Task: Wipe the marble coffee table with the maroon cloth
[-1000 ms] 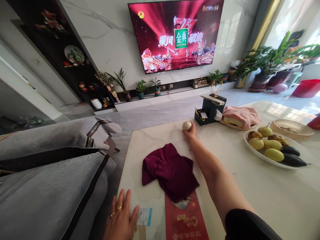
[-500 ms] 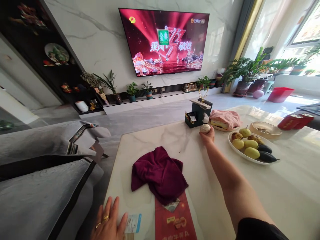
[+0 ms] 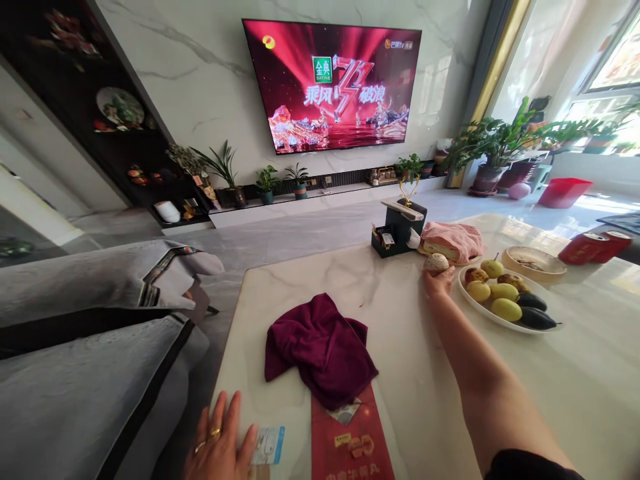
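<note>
Stretched far across the table, my right hand (image 3: 438, 281) is closed around a small round whitish thing (image 3: 437, 263) with faint markings on top; its kind is not clear. It is between the black tissue box (image 3: 400, 223) and the white plate (image 3: 465, 291) of fruit, close to a pink cloth (image 3: 463, 240). My left hand (image 3: 220, 440) lies at the near left table edge, fingers spread, holding nothing. Beside its thumb is a blue and white card (image 3: 269, 445). A crumpled purple cloth (image 3: 323, 350) partly covers a red packet (image 3: 353, 437) in the middle.
Pears and dark fruit fill the plate. A shallow round dish (image 3: 535, 270) and red cans (image 3: 595, 247) are at the table's right. To the left stands a grey-covered sofa (image 3: 95, 387). A lit television (image 3: 335, 83) hangs on the far wall above potted plants.
My right hand has moved to the right, from in front of the tissue box toward the fruit plate, with the round whitish thing in it. My left hand stays put.
</note>
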A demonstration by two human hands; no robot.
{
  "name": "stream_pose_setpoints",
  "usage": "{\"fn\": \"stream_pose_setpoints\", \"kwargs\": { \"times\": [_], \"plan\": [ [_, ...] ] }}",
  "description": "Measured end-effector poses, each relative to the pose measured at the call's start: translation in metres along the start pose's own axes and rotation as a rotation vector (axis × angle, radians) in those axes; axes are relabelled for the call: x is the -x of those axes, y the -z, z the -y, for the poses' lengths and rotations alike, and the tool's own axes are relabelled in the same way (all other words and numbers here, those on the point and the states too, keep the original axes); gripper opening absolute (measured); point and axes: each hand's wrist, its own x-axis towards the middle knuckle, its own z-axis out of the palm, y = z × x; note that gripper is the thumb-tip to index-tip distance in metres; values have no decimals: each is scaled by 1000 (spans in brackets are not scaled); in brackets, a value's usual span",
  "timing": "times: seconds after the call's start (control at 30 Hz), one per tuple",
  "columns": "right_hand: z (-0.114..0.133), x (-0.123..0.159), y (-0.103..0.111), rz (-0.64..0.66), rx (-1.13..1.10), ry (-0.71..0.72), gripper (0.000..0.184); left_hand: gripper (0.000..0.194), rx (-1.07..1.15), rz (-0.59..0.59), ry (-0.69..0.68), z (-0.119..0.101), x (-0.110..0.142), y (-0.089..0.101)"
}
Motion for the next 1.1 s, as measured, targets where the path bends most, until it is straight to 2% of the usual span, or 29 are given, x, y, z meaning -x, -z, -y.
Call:
{"fn": "stream_pose_setpoints", "kwargs": {
  "times": [0.1,0.17,0.2,0.23,0.33,0.37,0.43,0.5,0.57,0.67,0.8,0.87,0.93,1.0,1.1],
  "plan": [
    [6,48,2,-5,50,50,86,93,-15,73,-1,-2,0,3],
    [16,91,1,93,74,217,77,90,-36,104,10,-4,1,5],
    [24,115,0,198,75,333,74,88,-46,108,19,-6,2,7],
    [34,138,-2,358,81,480,74,86,-54,110,27,-9,2,9],
    [75,204,-9,948,187,946,84,82,-64,158,47,-17,4,19],
    [90,222,-13,1112,242,1058,91,82,-64,188,50,-21,4,22],
    [118,253,-21,1334,338,1175,103,81,-62,219,65,-27,5,29],
    [138,276,-29,1454,383,1198,107,80,-70,239,77,-32,5,35],
    [148,291,-34,1513,387,1202,105,79,-76,255,84,-35,4,39],
    [148,303,-32,1553,356,1200,104,77,-77,261,84,-38,5,43],
    [131,309,-8,1595,351,1182,120,77,-83,240,67,-35,7,39],
    [123,314,5,1590,356,1187,121,76,-72,220,60,-30,8,32],
    [118,321,13,1584,369,1188,116,74,-59,171,48,-25,10,22],
    [117,328,12,1562,386,1174,104,72,-52,92,34,-20,12,11],
    [124,328,-11,1477,406,1140,88,71,-33,7,6,-13,14,-2]
  ]
}}
